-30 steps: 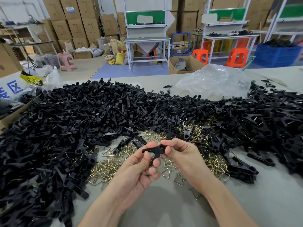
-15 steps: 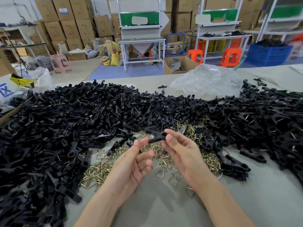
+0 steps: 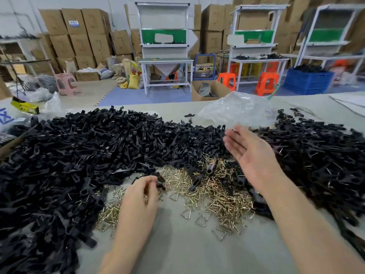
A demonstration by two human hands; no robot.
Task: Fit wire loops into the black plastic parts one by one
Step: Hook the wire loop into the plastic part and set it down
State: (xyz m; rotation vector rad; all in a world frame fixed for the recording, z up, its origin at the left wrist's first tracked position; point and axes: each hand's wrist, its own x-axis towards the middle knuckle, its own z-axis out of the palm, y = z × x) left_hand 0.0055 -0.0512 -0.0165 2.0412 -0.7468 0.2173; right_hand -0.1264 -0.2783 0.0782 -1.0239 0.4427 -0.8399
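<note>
Left hand (image 3: pixel 141 196) low over the grey table (image 3: pixel 177 254), fingers curled against one black plastic part (image 3: pixel 161 183); whether it is gripped cannot be told. Just beyond, heaped wire loops (image 3: pixel 213 194). Right hand (image 3: pixel 252 157) raised, fingers straight, holding nothing. Behind, piled black parts (image 3: pixel 88 151); farthest, a clear plastic bag (image 3: pixel 237 109).

A factory assembly floor: stacked cardboard boxes (image 3: pixel 79 42) line the back wall, white workstations (image 3: pixel 166 48) stand with orange stools (image 3: pixel 265 84), and the bench (image 3: pixel 177 250) is heaped with black plastic parts (image 3: pixel 79 155).
</note>
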